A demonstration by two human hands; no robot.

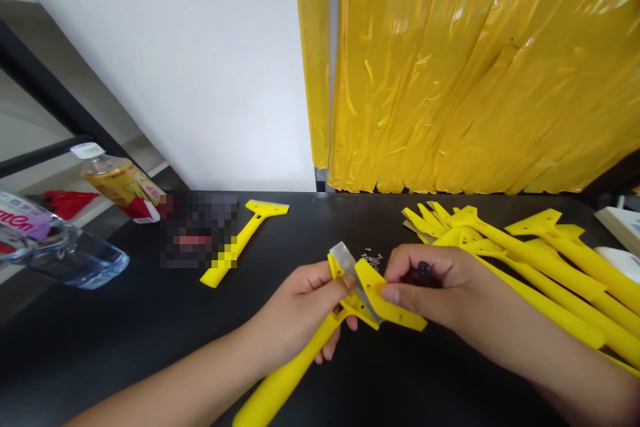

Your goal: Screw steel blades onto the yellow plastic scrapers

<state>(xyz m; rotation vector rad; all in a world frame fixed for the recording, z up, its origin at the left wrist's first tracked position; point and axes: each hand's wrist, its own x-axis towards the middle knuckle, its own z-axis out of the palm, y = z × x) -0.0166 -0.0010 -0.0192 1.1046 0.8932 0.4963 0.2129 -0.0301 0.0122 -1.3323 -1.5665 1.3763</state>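
My left hand point(305, 303) is closed around the head of a yellow scraper point(295, 367), whose handle slants down toward me. Under my left thumb, a grey metal blade point(341, 258) lies across that head. A yellow cover plate point(385, 300) is pinched between the thumb and fingers of my right hand point(435, 280), tilted just over the blade's right side. Something dark, perhaps a tool handle point(425, 273), is tucked in my right fingers and mostly hidden. Small screws point(371, 259) lie loose on the black table behind my hands.
Several yellow scraper handles point(540, 260) are piled at the right, with smaller yellow pieces point(425, 220) beside them. Another scraper point(243, 240) lies left of centre. A clear water bottle point(65, 247) and a drink bottle point(123, 180) are at the left. Yellow plastic sheeting point(450, 80) hangs behind.
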